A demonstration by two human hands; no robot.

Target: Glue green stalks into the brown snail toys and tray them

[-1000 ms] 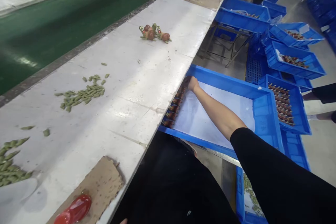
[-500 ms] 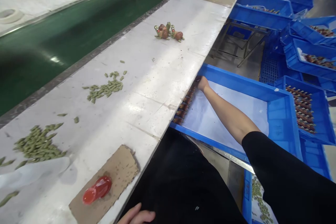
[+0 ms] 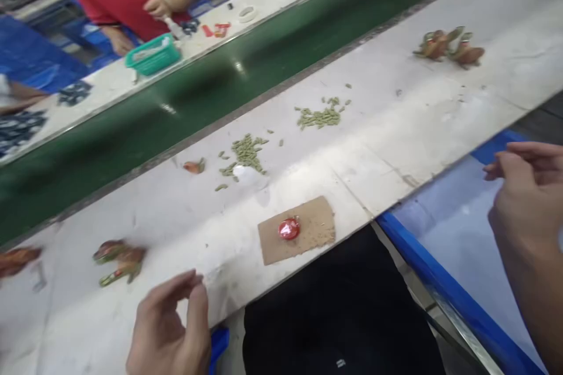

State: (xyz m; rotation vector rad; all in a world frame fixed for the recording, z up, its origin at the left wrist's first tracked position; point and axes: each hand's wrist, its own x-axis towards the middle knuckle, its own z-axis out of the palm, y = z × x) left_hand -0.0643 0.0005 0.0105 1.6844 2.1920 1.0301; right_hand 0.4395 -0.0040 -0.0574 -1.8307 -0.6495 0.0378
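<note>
My left hand (image 3: pixel 171 322) hovers over the front edge of the white table, fingers curved and apart from the thumb, holding nothing. Closest to it is a small green-and-brown animal figurine (image 3: pixel 121 261), lying to its upper left. My right hand (image 3: pixel 528 187) is above the blue crate (image 3: pixel 404 246) on the right, with loosely bent fingers and nothing visible in them. Between the hands, a glossy red object (image 3: pixel 289 228) stands on a piece of cardboard (image 3: pixel 319 217). Behind it lie a pile of small green pieces (image 3: pixel 247 151) and a second green pile (image 3: pixel 320 118).
Brown-and-green figurines (image 3: pixel 466 54) stand at the far right of the table; a small one (image 3: pixel 194 166) lies left of the piles. Across the green strip (image 3: pixel 206 79), a person in a red shirt (image 3: pixel 132 3) works beside a teal basket (image 3: pixel 153 55).
The view has swung left. My right hand has come up from the row of brown pieces in the crate. My left hand has risen from the table's front edge and shows more fully.
</note>
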